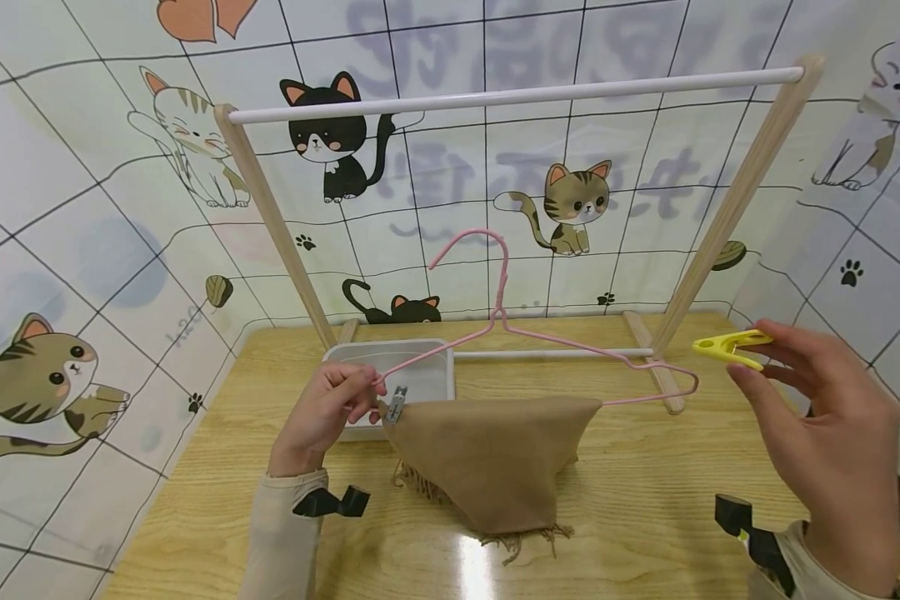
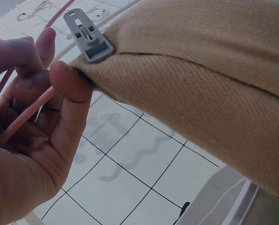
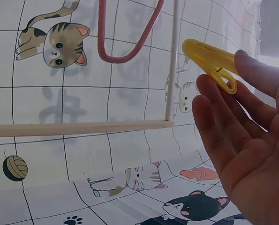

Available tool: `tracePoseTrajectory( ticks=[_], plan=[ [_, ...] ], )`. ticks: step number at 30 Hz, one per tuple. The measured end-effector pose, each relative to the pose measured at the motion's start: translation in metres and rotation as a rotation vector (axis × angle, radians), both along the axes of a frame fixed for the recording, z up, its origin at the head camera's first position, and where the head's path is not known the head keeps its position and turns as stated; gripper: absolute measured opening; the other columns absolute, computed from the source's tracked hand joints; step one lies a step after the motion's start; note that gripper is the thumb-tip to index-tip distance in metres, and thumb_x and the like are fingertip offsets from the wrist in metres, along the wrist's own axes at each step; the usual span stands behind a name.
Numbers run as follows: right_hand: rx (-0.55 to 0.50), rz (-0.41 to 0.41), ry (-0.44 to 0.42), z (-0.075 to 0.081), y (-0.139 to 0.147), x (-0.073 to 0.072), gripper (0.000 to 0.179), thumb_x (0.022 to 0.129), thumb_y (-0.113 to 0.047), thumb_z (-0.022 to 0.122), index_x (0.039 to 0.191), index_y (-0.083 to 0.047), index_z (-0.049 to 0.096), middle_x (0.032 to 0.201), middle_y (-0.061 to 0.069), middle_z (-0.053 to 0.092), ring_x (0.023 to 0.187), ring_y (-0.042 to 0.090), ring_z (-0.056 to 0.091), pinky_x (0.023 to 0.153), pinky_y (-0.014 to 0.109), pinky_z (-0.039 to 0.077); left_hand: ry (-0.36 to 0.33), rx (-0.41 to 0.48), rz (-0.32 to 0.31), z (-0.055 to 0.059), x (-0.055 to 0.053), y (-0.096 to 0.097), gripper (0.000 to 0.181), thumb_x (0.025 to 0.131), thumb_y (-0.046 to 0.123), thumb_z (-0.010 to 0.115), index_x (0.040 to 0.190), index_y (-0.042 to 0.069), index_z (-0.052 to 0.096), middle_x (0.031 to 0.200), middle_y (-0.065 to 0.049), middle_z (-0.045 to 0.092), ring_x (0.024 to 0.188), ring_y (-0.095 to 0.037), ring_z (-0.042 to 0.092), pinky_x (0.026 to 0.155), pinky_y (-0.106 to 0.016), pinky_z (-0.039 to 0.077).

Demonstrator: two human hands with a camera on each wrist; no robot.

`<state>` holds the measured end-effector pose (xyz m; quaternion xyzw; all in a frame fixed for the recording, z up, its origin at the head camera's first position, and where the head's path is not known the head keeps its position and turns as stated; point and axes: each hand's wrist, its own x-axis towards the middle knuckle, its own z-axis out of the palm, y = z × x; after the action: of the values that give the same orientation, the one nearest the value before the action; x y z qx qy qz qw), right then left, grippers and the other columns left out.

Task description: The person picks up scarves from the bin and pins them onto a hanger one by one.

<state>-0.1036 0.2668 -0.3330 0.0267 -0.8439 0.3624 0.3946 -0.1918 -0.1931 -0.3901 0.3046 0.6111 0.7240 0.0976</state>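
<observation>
A pink wire hanger (image 1: 570,340) is held up by its left end in my left hand (image 1: 337,396). Over its lower bar hangs a brown fringed cloth (image 1: 495,458), which looks like a scarf. A grey clothespin (image 1: 397,404) clamps the cloth near the left end; it shows closer in the left wrist view, just above my thumb, as a grey clip (image 2: 88,36). My right hand (image 1: 832,417) pinches a yellow clothespin (image 1: 731,346) between thumb and fingers, to the right of the hanger's bare right end. In the right wrist view the yellow clothespin (image 3: 209,58) touches no cloth.
Behind the hanger stands a wooden rack with a white top rail (image 1: 517,98) and a lower white bar (image 1: 555,354). A pale grey tray (image 1: 438,367) sits on the wooden table (image 1: 210,500) behind my left hand. Cat-print sheets (image 1: 450,183) enclose the back and sides.
</observation>
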Motion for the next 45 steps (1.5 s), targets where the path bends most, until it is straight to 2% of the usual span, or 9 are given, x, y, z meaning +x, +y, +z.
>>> tracePoseTrajectory(
  ticks=[5,9,15,21,27,32,39,43,45],
  plan=[
    [0.013,0.054,0.049,0.001,0.0,0.001,0.06,0.076,0.023,0.076,0.131,0.001,0.065,0.121,-0.03,0.057,0.1,-0.016,0.057,0.087,0.0,0.041,0.004,0.003,-0.005,0.001,0.001,0.001,0.04,0.107,0.005,0.04,0.089,0.013,0.075,0.053,-0.005,0.036,0.057,-0.014,0.046,0.063,-0.024,0.053],
    [0.049,0.077,0.036,0.001,-0.001,0.002,0.057,0.076,0.02,0.077,0.129,0.0,0.067,0.119,-0.031,0.057,0.099,-0.019,0.056,0.081,-0.002,0.042,0.009,0.003,-0.006,0.001,0.001,0.001,0.041,0.107,0.005,0.04,0.089,0.014,0.075,0.052,-0.006,0.036,0.056,-0.013,0.046,0.063,-0.024,0.053],
    [0.085,0.15,0.048,0.001,-0.003,0.0,0.055,0.07,0.023,0.081,0.119,0.001,0.072,0.117,-0.03,0.06,0.097,-0.015,0.059,0.075,-0.001,0.044,0.015,0.003,-0.008,0.001,0.0,0.0,0.041,0.108,0.005,0.04,0.089,0.014,0.075,0.053,-0.007,0.035,0.058,-0.013,0.049,0.063,-0.024,0.053],
    [0.115,0.159,0.051,0.0,-0.005,-0.001,0.053,0.068,0.02,0.083,0.116,-0.001,0.075,0.115,-0.033,0.061,0.095,-0.016,0.058,0.081,-0.001,0.043,0.016,-0.001,-0.006,0.0,0.0,0.0,0.039,0.108,0.005,0.04,0.089,0.011,0.074,0.053,-0.008,0.034,0.056,-0.015,0.044,0.062,-0.025,0.053],
    [0.102,0.185,0.071,-0.001,-0.006,-0.002,0.046,0.069,0.018,0.084,0.11,0.0,0.076,0.113,-0.025,0.067,0.094,-0.014,0.06,0.083,0.001,0.043,0.011,-0.007,-0.002,0.002,0.001,0.001,0.04,0.108,0.006,0.04,0.089,0.011,0.074,0.052,-0.01,0.033,0.056,-0.016,0.044,0.062,-0.026,0.053],
    [0.082,0.205,0.1,-0.002,-0.007,-0.004,0.043,0.067,0.022,0.083,0.104,0.002,0.078,0.108,-0.027,0.067,0.091,-0.013,0.061,0.085,0.003,0.043,0.013,-0.008,-0.004,0.003,0.001,0.001,0.04,0.108,0.006,0.039,0.089,0.013,0.075,0.052,-0.012,0.032,0.056,-0.015,0.045,0.062,-0.026,0.053],
    [0.067,0.277,0.087,0.001,-0.011,-0.002,0.041,0.065,0.025,0.081,0.099,0.003,0.078,0.105,-0.017,0.072,0.095,-0.006,0.066,0.083,0.005,0.048,0.006,-0.009,-0.001,0.003,0.001,0.0,0.041,0.108,0.005,0.039,0.089,0.013,0.075,0.053,-0.018,0.028,0.058,-0.013,0.05,0.062,-0.025,0.053],
    [0.096,0.293,0.073,0.001,-0.014,-0.002,0.042,0.064,0.026,0.081,0.098,0.002,0.078,0.1,-0.004,0.076,0.093,-0.007,0.064,0.081,0.005,0.048,0.008,-0.012,0.002,0.003,0.001,0.0,0.041,0.107,0.004,0.039,0.089,0.013,0.075,0.053,-0.018,0.027,0.058,-0.013,0.049,0.063,-0.025,0.054],
    [0.12,0.289,0.071,0.001,-0.016,-0.002,0.043,0.063,0.026,0.082,0.098,0.001,0.079,0.098,-0.002,0.076,0.091,-0.009,0.063,0.081,0.005,0.047,0.01,-0.011,0.0,0.003,0.001,0.0,0.041,0.107,0.004,0.039,0.089,0.013,0.074,0.054,-0.018,0.027,0.058,-0.014,0.049,0.062,-0.025,0.053]
  ],
)
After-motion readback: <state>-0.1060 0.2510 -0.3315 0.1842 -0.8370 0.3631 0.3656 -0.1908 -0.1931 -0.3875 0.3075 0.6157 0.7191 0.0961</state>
